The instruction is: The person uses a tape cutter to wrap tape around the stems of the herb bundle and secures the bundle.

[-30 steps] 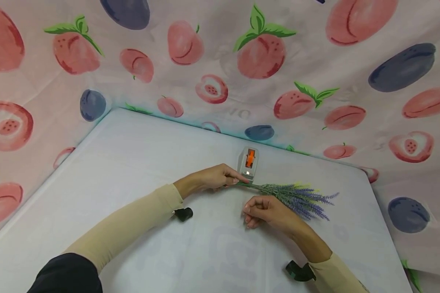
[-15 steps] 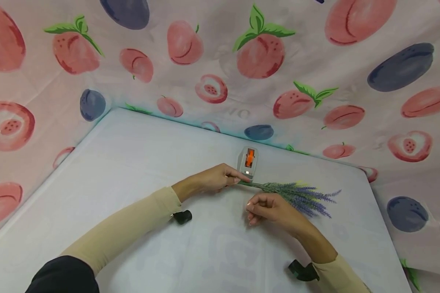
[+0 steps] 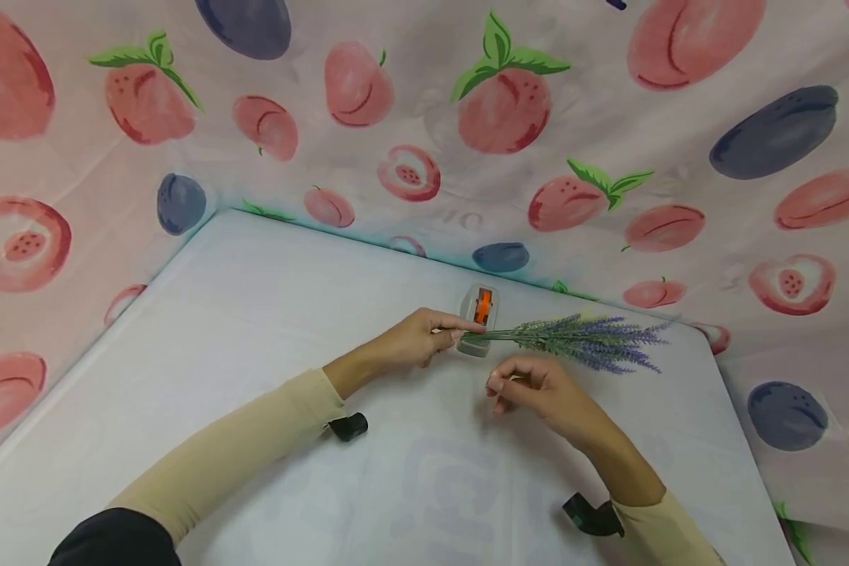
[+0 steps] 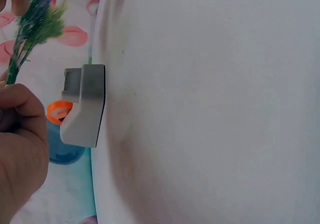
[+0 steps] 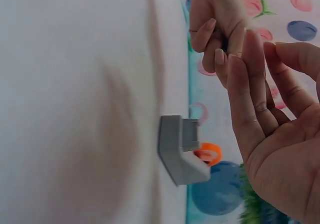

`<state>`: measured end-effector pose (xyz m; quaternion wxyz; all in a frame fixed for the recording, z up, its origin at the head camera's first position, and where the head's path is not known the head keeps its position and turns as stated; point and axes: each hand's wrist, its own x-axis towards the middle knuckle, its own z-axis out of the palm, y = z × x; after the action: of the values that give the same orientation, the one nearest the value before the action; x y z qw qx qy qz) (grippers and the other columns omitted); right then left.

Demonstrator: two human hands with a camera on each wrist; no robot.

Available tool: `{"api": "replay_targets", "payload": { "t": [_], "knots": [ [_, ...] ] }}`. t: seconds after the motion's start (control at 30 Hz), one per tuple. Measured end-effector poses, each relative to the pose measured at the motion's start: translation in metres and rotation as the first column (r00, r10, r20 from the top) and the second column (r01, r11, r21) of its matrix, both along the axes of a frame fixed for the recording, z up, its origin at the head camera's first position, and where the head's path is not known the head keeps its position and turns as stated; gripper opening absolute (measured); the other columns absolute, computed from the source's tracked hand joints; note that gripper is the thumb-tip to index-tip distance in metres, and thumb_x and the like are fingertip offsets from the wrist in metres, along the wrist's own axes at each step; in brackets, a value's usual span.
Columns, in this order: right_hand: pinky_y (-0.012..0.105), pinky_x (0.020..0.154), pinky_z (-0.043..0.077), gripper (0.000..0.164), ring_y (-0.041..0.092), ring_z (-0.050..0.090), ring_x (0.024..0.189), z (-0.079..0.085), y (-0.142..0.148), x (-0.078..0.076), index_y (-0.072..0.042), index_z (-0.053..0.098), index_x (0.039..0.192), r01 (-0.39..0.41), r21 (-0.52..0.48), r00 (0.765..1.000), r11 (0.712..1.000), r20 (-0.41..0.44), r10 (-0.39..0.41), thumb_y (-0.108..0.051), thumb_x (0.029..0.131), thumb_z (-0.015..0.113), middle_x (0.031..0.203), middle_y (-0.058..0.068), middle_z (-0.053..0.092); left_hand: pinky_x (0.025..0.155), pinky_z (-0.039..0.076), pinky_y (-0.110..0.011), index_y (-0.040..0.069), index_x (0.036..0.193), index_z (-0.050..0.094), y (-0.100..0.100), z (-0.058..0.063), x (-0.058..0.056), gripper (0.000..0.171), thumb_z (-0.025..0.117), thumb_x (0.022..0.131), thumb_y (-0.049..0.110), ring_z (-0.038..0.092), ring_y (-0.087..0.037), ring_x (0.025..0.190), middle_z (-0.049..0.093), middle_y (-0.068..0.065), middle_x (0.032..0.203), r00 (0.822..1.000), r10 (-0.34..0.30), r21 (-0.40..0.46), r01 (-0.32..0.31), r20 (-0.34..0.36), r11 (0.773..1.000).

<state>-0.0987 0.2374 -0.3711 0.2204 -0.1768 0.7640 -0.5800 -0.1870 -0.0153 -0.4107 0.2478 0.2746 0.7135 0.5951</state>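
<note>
A bunch of artificial lavender with green stems and purple tips lies sideways in the air above the table. My left hand pinches its stem ends, the index finger stretched along them. Beneath the stems stands a grey tape dispenser with an orange roll core; the left wrist view shows the dispenser from the side, below the lavender. My right hand hovers just in front of the bunch, fingers loosely bent. In the right wrist view its thumb and index fingertips come close together, with nothing visible between them.
The table has a white cover. Behind and beside it hangs a fruit-patterned cloth, meeting the table's back edge close behind the dispenser. A black wrist mount sits under the left sleeve, another mount by the right sleeve.
The lavender has risen and turned level as my left hand lifts it, so its stems now cross over the dispenser. My right hand has moved slightly up and to the right.
</note>
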Motion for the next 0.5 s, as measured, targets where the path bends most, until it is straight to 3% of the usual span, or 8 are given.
{"api": "replay_targets", "payload": {
  "t": [0.1, 0.23, 0.4, 0.5],
  "knots": [
    [0.042, 0.083, 0.060, 0.021, 0.023, 0.072, 0.085, 0.007, -0.001, -0.001, 0.005, 0.066, 0.110, 0.015, 0.018, 0.999, 1.000, -0.034, -0.014, -0.014, 0.103, 0.062, 0.104, 0.013, 0.069, 0.047, 0.028, -0.027, 0.031, 0.138, 0.065, 0.001, 0.001, 0.002, 0.035, 0.051, 0.108, 0.020, 0.027, -0.016, 0.049, 0.034, 0.000, 0.062, 0.999, 0.036, 0.067, -0.036, 0.003, 0.997],
    [0.042, 0.085, 0.060, 0.020, 0.026, 0.072, 0.086, 0.018, -0.002, -0.003, 0.001, 0.067, 0.110, 0.032, 0.065, 0.998, 0.997, -0.063, -0.028, -0.017, 0.103, 0.062, 0.105, 0.010, 0.069, 0.051, 0.031, -0.027, 0.025, 0.146, 0.058, 0.005, 0.001, 0.005, 0.038, 0.049, 0.109, 0.024, 0.032, -0.016, 0.056, 0.040, -0.001, 0.069, 0.996, 0.071, 0.195, -0.079, 0.050, 0.978],
    [0.037, 0.085, 0.060, 0.018, 0.027, 0.073, 0.086, 0.031, -0.006, -0.006, -0.001, 0.069, 0.110, 0.040, 0.106, 0.991, 0.994, -0.129, -0.027, -0.016, 0.102, 0.063, 0.103, 0.012, 0.068, 0.056, 0.028, -0.026, 0.016, 0.151, 0.051, 0.010, 0.002, 0.010, 0.042, 0.044, 0.110, 0.019, 0.035, -0.012, 0.062, 0.048, 0.000, 0.078, 0.973, 0.079, 0.391, -0.160, 0.215, 0.906],
    [0.035, 0.085, 0.060, 0.017, 0.027, 0.073, 0.086, 0.038, -0.007, -0.008, -0.001, 0.069, 0.110, 0.043, 0.118, 0.985, 0.992, -0.169, -0.023, -0.015, 0.102, 0.064, 0.100, 0.013, 0.069, 0.060, 0.033, -0.025, 0.011, 0.153, 0.046, 0.012, 0.005, 0.012, 0.043, 0.041, 0.111, 0.015, 0.041, -0.010, 0.065, 0.053, 0.001, 0.081, 0.955, 0.060, 0.463, -0.194, 0.289, 0.865]
  ]
}}
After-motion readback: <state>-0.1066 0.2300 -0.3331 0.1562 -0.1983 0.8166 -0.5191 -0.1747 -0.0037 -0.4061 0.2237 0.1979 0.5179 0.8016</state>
